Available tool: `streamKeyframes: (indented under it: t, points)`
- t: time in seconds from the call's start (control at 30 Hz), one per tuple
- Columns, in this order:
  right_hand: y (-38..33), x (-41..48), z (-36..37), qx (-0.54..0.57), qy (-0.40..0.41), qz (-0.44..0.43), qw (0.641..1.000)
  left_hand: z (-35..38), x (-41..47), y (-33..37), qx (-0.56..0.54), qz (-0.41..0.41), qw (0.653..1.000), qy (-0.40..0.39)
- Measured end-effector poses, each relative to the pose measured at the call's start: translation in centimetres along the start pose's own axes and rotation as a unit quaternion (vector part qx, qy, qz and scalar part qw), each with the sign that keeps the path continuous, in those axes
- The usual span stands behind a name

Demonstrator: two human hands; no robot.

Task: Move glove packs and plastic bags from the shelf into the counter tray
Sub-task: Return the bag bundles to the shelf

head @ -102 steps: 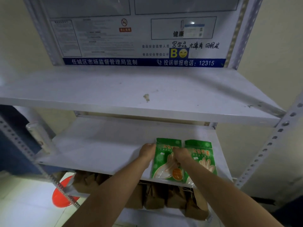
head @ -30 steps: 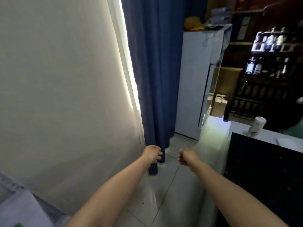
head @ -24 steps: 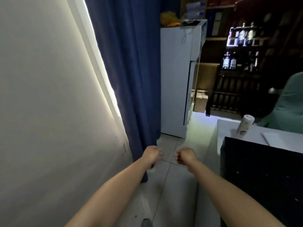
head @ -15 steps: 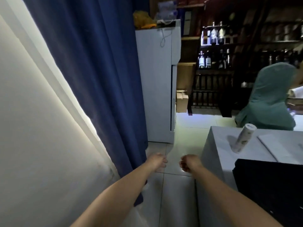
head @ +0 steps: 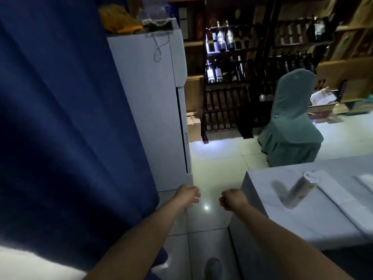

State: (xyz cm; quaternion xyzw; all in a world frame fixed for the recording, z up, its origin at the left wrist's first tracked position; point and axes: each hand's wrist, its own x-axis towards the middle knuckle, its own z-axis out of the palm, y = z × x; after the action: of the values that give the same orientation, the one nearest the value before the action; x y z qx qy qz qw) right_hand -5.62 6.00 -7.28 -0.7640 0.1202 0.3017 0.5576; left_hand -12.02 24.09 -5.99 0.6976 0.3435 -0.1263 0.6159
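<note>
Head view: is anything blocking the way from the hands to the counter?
Nothing visible does. Only bare floor separates the right hand and left hand from the counter. A white roll sits on it; no tray or glove packs show.

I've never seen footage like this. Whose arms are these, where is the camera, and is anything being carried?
No machine here: a person wears one wide-angle camera on the head, looking forward and down, so their own bare arms reach into view. The left hand is loosely curled, the right hand fisted; neither visibly holds anything. At right stands a pale counter with a white cylinder on it. A blue curtain and white cabinet are at left, a covered chair ahead.
</note>
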Motion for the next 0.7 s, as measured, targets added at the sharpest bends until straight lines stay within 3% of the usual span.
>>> streamKeyframes:
  t: [0.33, 0.7]
  points:
    - [-13.0, 15.9, -0.7, 0.012, 0.022, -0.039, 0.999, -1.4, 15.1, 14.4, 0.017, 0.026, 0.999, -0.02]
    - [-21.2, 30.4, -5.4, 0.08, 0.078, 0.014, 0.994, 1.9, 32.0, 26.5, 0.07, 0.035, 0.995, -0.057]
